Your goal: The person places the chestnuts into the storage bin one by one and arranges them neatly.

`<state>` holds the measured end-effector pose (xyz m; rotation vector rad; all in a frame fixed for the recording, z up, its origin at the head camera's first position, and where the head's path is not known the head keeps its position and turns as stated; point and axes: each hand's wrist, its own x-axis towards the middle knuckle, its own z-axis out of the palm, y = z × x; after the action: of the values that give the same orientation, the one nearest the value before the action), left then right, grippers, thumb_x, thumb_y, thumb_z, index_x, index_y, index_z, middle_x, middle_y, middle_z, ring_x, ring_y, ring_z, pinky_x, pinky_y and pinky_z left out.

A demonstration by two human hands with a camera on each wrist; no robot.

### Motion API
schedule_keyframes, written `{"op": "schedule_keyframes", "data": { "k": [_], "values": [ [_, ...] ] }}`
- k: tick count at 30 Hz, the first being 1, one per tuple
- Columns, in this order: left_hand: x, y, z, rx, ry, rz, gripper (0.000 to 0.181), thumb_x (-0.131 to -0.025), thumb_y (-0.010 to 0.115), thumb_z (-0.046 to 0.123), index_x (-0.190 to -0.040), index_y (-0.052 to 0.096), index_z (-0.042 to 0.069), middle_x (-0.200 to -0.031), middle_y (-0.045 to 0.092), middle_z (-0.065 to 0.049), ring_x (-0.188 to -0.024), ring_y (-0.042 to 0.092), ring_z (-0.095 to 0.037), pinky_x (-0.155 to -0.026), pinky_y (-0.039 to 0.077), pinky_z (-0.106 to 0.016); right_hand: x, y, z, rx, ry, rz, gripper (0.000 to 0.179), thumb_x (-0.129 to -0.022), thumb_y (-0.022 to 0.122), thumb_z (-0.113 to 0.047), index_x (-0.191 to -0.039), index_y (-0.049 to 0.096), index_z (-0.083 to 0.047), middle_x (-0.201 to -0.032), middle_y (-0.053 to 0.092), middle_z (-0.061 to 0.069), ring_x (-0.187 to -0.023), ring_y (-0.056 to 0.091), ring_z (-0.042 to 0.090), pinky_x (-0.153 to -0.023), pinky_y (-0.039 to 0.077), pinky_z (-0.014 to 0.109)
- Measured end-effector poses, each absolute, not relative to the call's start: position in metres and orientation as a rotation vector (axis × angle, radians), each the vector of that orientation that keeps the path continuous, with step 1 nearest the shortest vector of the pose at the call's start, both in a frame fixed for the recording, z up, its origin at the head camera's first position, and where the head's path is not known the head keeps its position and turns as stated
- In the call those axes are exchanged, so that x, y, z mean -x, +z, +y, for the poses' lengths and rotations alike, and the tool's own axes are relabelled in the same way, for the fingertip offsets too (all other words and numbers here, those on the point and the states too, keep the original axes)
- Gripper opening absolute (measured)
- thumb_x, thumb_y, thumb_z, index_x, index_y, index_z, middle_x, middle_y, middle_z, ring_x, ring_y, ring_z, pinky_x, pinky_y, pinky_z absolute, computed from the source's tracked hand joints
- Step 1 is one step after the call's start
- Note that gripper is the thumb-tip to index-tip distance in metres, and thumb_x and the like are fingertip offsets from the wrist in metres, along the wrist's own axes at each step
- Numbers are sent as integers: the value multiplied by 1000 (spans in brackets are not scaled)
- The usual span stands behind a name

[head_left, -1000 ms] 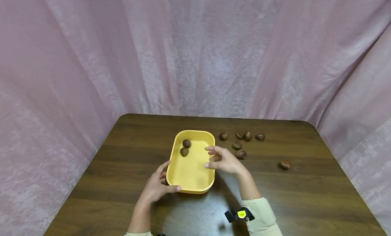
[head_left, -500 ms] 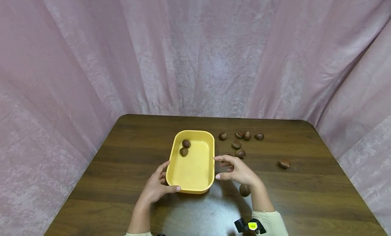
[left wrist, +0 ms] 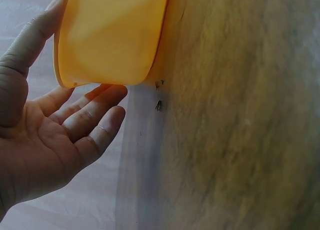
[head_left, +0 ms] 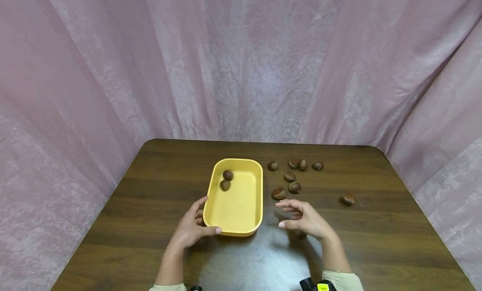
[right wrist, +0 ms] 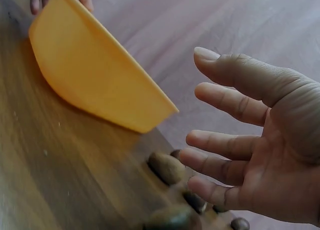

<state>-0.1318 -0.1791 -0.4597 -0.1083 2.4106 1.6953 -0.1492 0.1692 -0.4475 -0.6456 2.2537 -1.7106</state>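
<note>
In the head view, two brown chestnuts point(head_left: 226, 180) lie in a yellow plastic box point(head_left: 235, 211). My left hand point(head_left: 191, 228) holds the box at its near left corner, thumb on the near rim and fingers along the left side. In the left wrist view, those fingers point(left wrist: 92, 112) bend at the box's outer wall. My right hand point(head_left: 306, 220) hovers to the right of the box, fingers spread and slightly bent, nothing in them. One chestnut point(head_left: 300, 235) is partly hidden under that hand. Another chestnut point(head_left: 278, 193) lies just beyond its fingertips.
Several more chestnuts point(head_left: 290, 176) are scattered on the brown wooden table point(head_left: 165, 178) behind my right hand. A lone chestnut point(head_left: 348, 199) lies farther right. Pink curtains point(head_left: 241, 73) hang behind and beside the table.
My right hand has drawn back from over the box to the right and toward me, uncovering chestnuts on the table. The left hand keeps its hold at the corner.
</note>
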Motion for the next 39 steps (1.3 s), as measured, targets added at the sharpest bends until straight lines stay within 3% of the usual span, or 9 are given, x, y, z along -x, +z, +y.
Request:
{"op": "schedule_keyframes", "data": {
  "k": [18, 24, 30, 39],
  "values": [
    [132, -460, -180, 104, 1701, 2409, 103, -57, 90, 18, -143, 33, 23, -118, 56, -15, -98, 59, -27, -71, 47, -38, 125, -463, 195, 578, -1676, 2513, 50, -75, 79, -16, -119, 61, -4, -131, 46, 23, -118, 43, 40, -87, 36, 60],
    [132, -460, -178, 114, 1690, 2408, 103, -56, 91, 19, -142, 34, 23, -117, 57, -14, -97, 59, -26, -72, 47, -38, 118, -471, 205, 472, -1645, 2527, 60, -73, 80, -19, -125, 56, -1, -134, 44, 23, -122, 39, 41, -91, 32, 61],
    [130, -459, -179, 116, 1697, 2402, 104, -56, 91, 19, -142, 33, 23, -117, 57, -15, -97, 59, -27, -71, 47, -39, 117, -482, 208, 355, -1493, 2585, 67, -69, 83, -18, -126, 54, -1, -118, 54, 16, -105, 48, 32, -85, 40, 48],
    [132, -458, -179, 103, 1685, 2413, 103, -57, 91, 20, -142, 33, 23, -116, 57, -15, -96, 60, -27, -72, 47, -39, 122, -486, 204, 227, -1382, 2672, 48, -65, 85, -13, -109, 66, -7, -96, 55, 4, -88, 47, 20, -78, 39, 39]
  ]
}}
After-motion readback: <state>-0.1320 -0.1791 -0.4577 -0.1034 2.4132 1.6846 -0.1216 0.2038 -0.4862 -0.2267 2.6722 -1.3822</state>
